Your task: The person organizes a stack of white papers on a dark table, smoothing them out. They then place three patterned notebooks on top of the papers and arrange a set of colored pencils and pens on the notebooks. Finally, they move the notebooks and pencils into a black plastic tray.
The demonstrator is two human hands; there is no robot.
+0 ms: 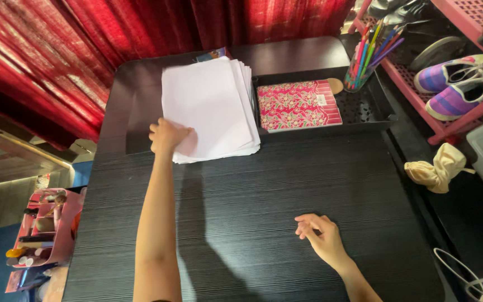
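Reaching far across the dark woodgrain surface [286, 184] with the left hand [166, 136], fingers curled and pressing down on the near left corner of a stack of white paper sheets [208, 106]; gripping nothing fully, just touching the top sheet at its edge. Lying at the far middle of the surface, that stack, slightly fanned, with its right edge just beside a black tray [373, 114].

Resting near the right of the surface, the right hand [320, 235], loosely half open with fingers bent inward, holding nothing and staying well apart from the paper.

Sitting inside the black tray, a red and pink flower-patterned folder [297, 104], lying flat and filling the tray's left part. Standing at the tray's far right corner, a cup of coloured pencils [367, 53], tilting outward.

Hanging behind the far edge, red curtains [141, 22]. Standing to the right, a pink rack [465, 106] carrying purple striped sneakers [457, 84]. Lying near the rack's foot, a crumpled cream cloth [437, 168]. Peeking out at the lower left, a pink organiser [46, 229] with small items inside.
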